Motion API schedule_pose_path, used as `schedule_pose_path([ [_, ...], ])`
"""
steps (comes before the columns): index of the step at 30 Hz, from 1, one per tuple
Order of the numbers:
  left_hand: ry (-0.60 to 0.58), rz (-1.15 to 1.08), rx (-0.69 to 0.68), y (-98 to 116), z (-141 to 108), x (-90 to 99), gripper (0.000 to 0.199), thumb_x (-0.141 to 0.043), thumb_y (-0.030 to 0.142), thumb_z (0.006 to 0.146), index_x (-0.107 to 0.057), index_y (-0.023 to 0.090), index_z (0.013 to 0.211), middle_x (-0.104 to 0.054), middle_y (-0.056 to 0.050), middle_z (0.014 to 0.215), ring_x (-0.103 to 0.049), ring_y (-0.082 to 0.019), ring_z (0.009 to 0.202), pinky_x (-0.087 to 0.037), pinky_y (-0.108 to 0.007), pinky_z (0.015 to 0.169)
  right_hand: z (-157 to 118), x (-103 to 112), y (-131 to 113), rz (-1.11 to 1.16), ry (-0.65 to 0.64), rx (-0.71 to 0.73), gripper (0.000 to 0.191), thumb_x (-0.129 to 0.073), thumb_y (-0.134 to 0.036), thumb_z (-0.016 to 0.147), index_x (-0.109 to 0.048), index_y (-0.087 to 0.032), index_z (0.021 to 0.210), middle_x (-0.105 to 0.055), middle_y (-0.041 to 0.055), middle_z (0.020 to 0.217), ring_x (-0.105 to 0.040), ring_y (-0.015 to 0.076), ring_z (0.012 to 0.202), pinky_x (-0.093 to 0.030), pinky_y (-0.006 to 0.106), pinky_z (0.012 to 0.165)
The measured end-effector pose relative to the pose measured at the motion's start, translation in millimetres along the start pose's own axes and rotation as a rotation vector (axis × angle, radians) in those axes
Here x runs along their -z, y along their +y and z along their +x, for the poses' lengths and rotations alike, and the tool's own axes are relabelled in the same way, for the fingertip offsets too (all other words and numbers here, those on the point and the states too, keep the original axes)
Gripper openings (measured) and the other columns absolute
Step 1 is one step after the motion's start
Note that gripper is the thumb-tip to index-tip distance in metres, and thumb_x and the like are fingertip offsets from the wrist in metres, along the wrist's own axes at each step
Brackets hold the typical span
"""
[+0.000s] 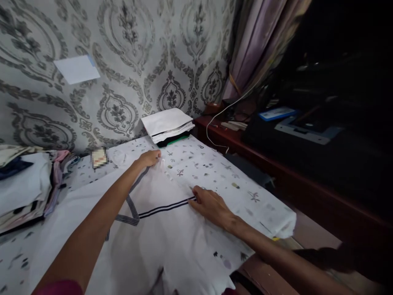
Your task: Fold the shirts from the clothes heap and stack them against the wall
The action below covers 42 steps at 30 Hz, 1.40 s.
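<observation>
A white shirt with dark striped trim is spread over the patterned bed sheet in front of me. My left hand reaches to the shirt's far edge, its fingers closed on the cloth beside the striped band. Nearer and to the right, my right hand pinches the shirt's right edge where two dark lines end. The cloth between the two hands lies mostly flat. My left forearm covers part of the shirt and its trim.
Folded clothes are piled at the left. Against the wall lies a stack of folded white cloth. A small blurred item rests near the wall. On the right, a reddish-brown wooden ledge borders the bed, with a white cable trailing over it.
</observation>
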<state>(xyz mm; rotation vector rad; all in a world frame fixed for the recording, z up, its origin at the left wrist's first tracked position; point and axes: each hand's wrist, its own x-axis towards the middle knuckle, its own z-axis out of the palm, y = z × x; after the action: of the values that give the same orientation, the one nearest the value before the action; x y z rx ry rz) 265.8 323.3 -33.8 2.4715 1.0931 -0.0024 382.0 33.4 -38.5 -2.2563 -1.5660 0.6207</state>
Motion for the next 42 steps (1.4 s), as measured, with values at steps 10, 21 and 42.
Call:
schedule_pose_path([
  [10, 0.215, -0.156, -0.074, 16.9, 11.9, -1.3, 0.017, -0.042, 0.013, 0.087, -0.05, 0.024, 0.097, -0.062, 0.006, 0.064, -0.057, -0.012, 0.051, -0.043, -0.024, 0.063, 22.9, 15.6, 33.2, 0.135, 0.176, 0.09, 0.027, -0.044, -0.03, 0.088, -0.037, -0.023, 0.063, -0.05, -0.0017, 0.059, -0.045, 0.0143, 0.058, -0.029, 0.027, 0.058],
  [21, 0.217, -0.294, -0.182, 27.5, -16.7, -46.2, 0.022, -0.05, 0.017, 0.087, -0.052, 0.02, 0.109, -0.067, -0.007, 0.11, -0.063, -0.018, 0.101, -0.047, -0.032, 0.093, 13.2, 10.4, 49.5, 0.049, 0.19, -0.026, 0.018, -0.052, -0.036, 0.091, -0.061, -0.021, 0.097, -0.067, 0.0039, 0.08, -0.061, 0.0207, 0.074, -0.038, 0.03, 0.066],
  [42, 0.037, 0.246, -0.179, -10.0, -403.3, -81.8, 0.019, -0.048, 0.021, 0.089, -0.063, 0.024, 0.099, -0.066, -0.008, 0.101, -0.06, -0.026, 0.094, -0.048, -0.037, 0.083, -150.0, -72.4, 15.9, 0.04, 0.37, 0.211, 0.018, -0.05, -0.037, 0.094, -0.059, -0.024, 0.086, -0.066, 0.0068, 0.083, -0.06, 0.0248, 0.081, -0.043, 0.037, 0.076],
])
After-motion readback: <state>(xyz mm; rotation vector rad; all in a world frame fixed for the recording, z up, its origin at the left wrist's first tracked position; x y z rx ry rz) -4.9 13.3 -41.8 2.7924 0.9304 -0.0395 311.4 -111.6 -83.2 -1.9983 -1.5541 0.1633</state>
